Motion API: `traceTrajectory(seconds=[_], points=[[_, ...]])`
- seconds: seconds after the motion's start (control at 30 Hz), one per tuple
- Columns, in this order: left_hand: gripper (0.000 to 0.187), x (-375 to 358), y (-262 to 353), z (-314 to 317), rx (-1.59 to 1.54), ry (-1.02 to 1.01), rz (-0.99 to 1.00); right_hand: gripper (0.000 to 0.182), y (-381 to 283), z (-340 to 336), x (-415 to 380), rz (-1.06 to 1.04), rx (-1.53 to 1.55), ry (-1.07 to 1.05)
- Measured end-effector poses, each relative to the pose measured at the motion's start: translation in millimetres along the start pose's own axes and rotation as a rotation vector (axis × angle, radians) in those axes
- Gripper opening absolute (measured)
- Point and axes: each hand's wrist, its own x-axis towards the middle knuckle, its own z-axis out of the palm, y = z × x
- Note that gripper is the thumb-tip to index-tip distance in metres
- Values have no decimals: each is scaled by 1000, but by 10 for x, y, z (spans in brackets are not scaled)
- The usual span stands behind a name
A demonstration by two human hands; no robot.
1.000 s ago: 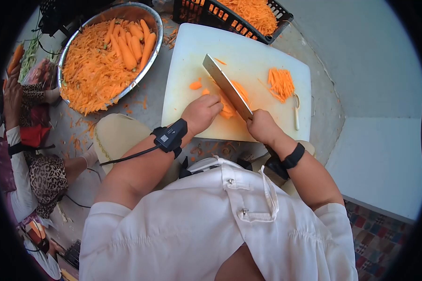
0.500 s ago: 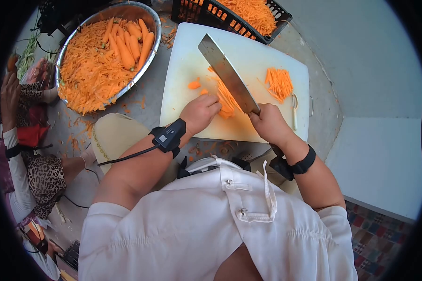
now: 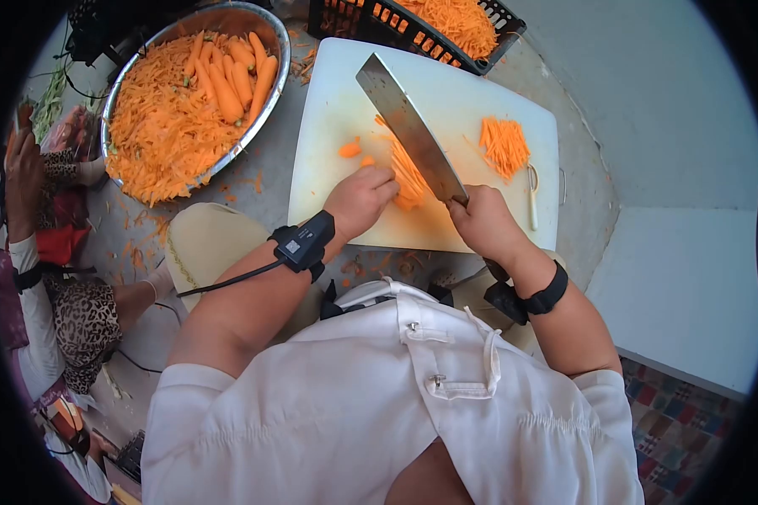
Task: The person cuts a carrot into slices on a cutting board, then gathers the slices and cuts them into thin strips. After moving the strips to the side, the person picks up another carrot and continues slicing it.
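My right hand (image 3: 487,223) is closed round the handle of a large cleaver (image 3: 413,126). The blade slants up and to the left over a white cutting board (image 3: 333,93), close against a row of cut carrot (image 3: 408,172). My left hand (image 3: 362,202) has its fingers curled and pressed on the near left side of that carrot. Small carrot ends (image 3: 350,149) lie just beyond my left hand. A pile of carrot sticks (image 3: 505,147) rests at the right of the board, with a white-handled peeler (image 3: 532,198) near it.
A steel bowl (image 3: 283,71) of carrot shreds and whole carrots stands at the left. Behind the board is a black crate (image 3: 429,42) with more cut carrot. A co-worker's hand (image 3: 23,168) shows at far left. Carrot scraps litter the floor.
The cleaver and both my hands stay nearly in place, the blade still beside the carrot. At far left the co-worker's hand has shifted slightly.
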Motion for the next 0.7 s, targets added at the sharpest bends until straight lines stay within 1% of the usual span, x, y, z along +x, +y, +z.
traceTrajectory(seconds=[0.03, 0.07, 0.1, 0.27, 0.33, 0.37, 0.43, 0.47, 0.57, 0.6, 0.63, 0.7], points=[[15, -3, -2, 6, -11, 12, 3, 24, 103, 114, 24, -2, 0, 1], [15, -4, 6, 5, -9, 11, 3, 23, 302, 328, 76, -6, -71, -22], [14, -4, 16, -3, -6, 4, 7, 23, 349, 423, 89, -8, -141, -45], [13, 50, 16, -34, -13, 14, 30, 23, 294, 248, 143, 16, -194, -93], [13, 22, 24, -35, -17, -15, -3, 23, 202, 113, 107, 60, -104, -68], [13, 16, 17, -35, -19, -15, -6, 23, 164, 59, 93, 60, -105, -71], [13, 8, 7, -29, 12, -30, -9, 22, 95, -35, 57, -46, -4, 9], [13, 4, 4, -19, 12, -30, -7, 21, 44, -60, 35, -12, -13, -8], [13, 2, -8, -1, -8, 6, 6, 22, 81, 107, 23, 19, -81, -50], [13, 6, -7, 3, -10, 9, 17, 23, 174, 274, 63, 33, -142, -74], [14, 3, -2, -1, -14, 8, 30, 23, 267, 354, 64, 34, -139, -74], [14, 24, -15, -10, 3, 10, 27, 24, 278, 366, 98, 74, -165, -114]])
